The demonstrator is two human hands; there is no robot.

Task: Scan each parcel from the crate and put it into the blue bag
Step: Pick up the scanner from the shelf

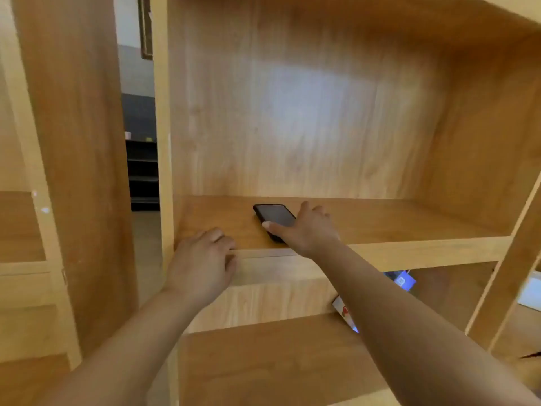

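1. Far left stands a tall tan wooden side panel point(73, 142). Just right of it a narrow gap opens onto dark slatted shelving point(143, 171) well back in the room.
2. The left hand point(202, 268) lies palm down on the front lip of the broad light-wood shelf board point(409, 221). Its fingers are loosely bent with the tips on the wood, and it holds nothing.
3. A black slab-shaped phone point(275, 215) lies flat on that board near the front edge, screen up and dark, showing no writing.
4. The right hand point(307, 230) is over the phone's near right corner. The thumb lies straight across the screen and the fingers arch down past the far side. I cannot tell whether they have clamped on it, and the phone rests flat on the wood.
5. There is bare board to the right of the hand and an open compartment above it.
6. One level down, a white flat packet with a red mark point(342, 310) peeks out against the right forearm, mostly hidden.
7. Further right a blue packet with a pale label point(402, 279) sits under the board's edge. Its print is too blurred to read.
8. At the far right edge, past a slanted wooden upright point(509, 276), part of a white boxy object point(530, 291) shows.
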